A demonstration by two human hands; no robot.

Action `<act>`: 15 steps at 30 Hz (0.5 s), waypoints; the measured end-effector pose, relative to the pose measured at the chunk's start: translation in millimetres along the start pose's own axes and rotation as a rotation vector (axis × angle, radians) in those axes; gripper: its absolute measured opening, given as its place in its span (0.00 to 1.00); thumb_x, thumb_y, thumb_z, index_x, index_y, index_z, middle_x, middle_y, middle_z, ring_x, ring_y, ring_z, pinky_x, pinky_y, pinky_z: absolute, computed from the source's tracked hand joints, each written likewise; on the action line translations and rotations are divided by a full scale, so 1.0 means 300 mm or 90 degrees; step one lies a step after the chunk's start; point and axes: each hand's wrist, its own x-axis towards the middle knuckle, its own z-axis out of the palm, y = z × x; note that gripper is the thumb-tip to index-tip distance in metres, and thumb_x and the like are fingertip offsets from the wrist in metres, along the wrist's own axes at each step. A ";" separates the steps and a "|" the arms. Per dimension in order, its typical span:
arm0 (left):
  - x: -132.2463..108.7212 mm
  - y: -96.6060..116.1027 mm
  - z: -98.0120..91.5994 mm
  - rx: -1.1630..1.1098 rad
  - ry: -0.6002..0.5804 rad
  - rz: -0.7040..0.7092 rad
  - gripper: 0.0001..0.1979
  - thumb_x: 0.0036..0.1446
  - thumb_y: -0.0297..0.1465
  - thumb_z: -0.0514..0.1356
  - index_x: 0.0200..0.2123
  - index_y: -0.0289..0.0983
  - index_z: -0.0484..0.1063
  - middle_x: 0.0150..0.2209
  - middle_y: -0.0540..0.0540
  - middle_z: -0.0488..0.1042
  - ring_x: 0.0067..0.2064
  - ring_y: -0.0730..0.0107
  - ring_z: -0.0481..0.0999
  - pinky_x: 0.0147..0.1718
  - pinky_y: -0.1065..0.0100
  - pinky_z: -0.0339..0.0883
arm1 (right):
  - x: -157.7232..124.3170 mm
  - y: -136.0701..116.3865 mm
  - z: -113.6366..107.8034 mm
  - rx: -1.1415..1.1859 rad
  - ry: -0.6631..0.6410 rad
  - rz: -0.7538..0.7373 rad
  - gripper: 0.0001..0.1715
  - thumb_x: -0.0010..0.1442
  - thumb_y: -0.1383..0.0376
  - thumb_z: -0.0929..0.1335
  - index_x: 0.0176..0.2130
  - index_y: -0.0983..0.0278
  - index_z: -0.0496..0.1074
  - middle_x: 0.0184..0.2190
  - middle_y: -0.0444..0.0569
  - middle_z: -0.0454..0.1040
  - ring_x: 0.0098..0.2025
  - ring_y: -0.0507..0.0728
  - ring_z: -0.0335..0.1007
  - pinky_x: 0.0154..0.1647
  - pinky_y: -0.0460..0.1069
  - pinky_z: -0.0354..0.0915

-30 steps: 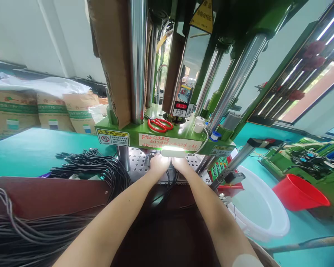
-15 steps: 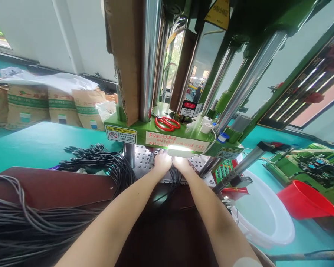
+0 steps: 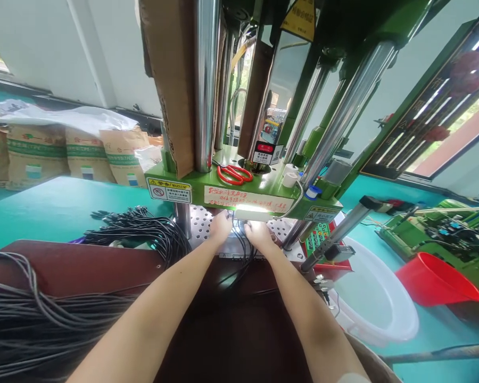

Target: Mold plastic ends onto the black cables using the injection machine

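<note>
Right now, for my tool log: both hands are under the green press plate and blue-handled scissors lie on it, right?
No: the head view shows red-handled scissors, not blue, on the green press plate, with left hand and right hand under it.

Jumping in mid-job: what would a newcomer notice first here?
The green press with its chrome columns fills the centre, red scissors lying on its deck. Under its lit strip, the left hand and right hand flank black cables running down toward the camera. A cable bundle sprawls at lower left; a red bucket lies tipped at far right.
</note>
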 end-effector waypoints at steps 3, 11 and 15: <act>-0.007 0.000 -0.001 0.016 0.011 0.001 0.18 0.56 0.27 0.46 0.49 0.34 0.65 0.41 0.38 0.75 0.44 0.59 0.74 0.38 0.66 0.66 | -0.023 0.013 -0.012 0.023 0.003 -0.009 0.16 0.58 0.67 0.59 0.39 0.64 0.73 0.37 0.53 0.75 0.41 0.58 0.69 0.42 0.48 0.61; 0.000 -0.013 0.028 0.082 -0.005 0.048 0.19 0.54 0.23 0.45 0.47 0.29 0.67 0.35 0.35 0.76 0.42 0.54 0.75 0.40 0.61 0.66 | -0.063 0.066 -0.009 0.078 0.020 -0.026 0.20 0.58 0.68 0.59 0.48 0.63 0.69 0.44 0.50 0.72 0.48 0.56 0.65 0.49 0.48 0.59; 0.013 -0.015 0.034 0.103 -0.013 0.064 0.19 0.52 0.22 0.46 0.45 0.29 0.69 0.36 0.33 0.75 0.41 0.53 0.75 0.37 0.60 0.67 | -0.075 0.080 -0.014 0.082 0.020 -0.011 0.19 0.59 0.68 0.58 0.47 0.63 0.70 0.44 0.51 0.71 0.47 0.56 0.65 0.48 0.48 0.59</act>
